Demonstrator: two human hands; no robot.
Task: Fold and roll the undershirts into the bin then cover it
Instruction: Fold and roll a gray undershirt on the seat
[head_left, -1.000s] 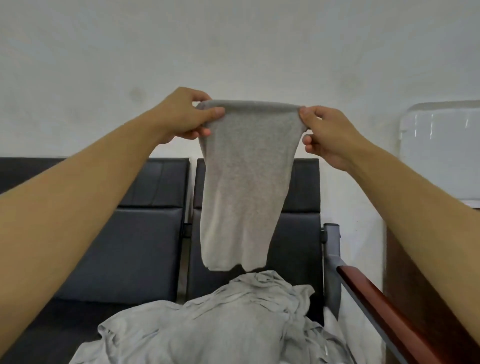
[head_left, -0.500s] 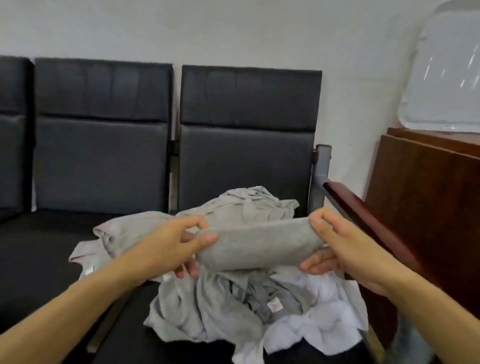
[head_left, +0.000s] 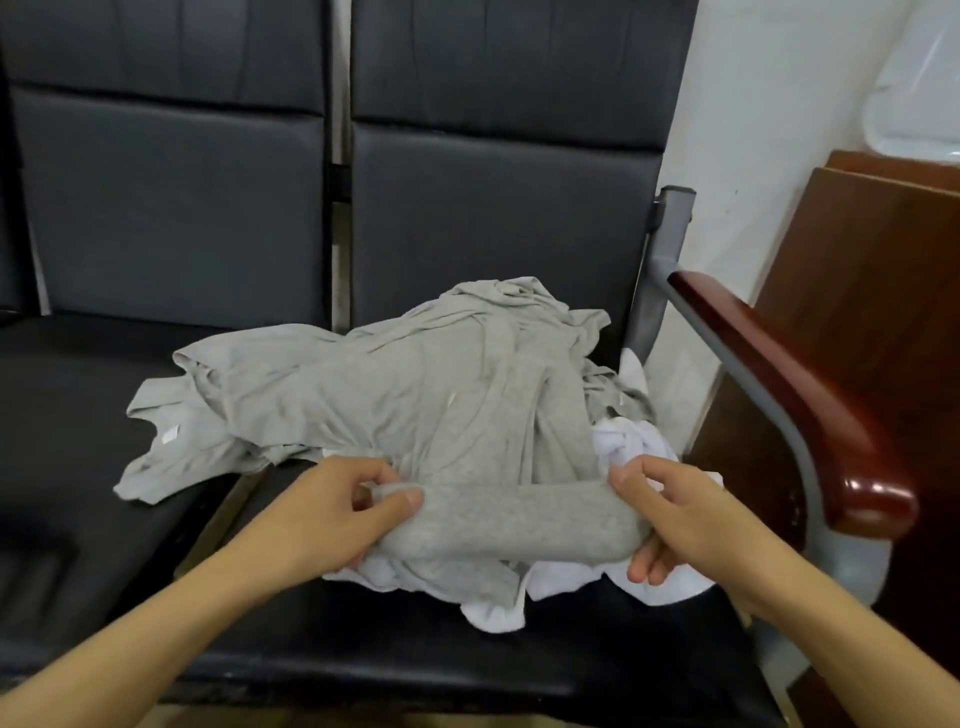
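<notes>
Head view showed both hands low in the middle of the frame. The left hand (head_left: 332, 512) gripped the left end of a rolled grey undershirt (head_left: 511, 522), thumb on top and fingers curled under. The right hand (head_left: 685, 519) held the right end, its fingers curled round it. The roll lay across, touching a pile of loose grey and white undershirts (head_left: 395, 395) on the dark seat (head_left: 415, 649). At the upper right edge, a pale plastic container (head_left: 919, 98) stood on a brown cabinet (head_left: 883, 291); its contents could not be seen.
</notes>
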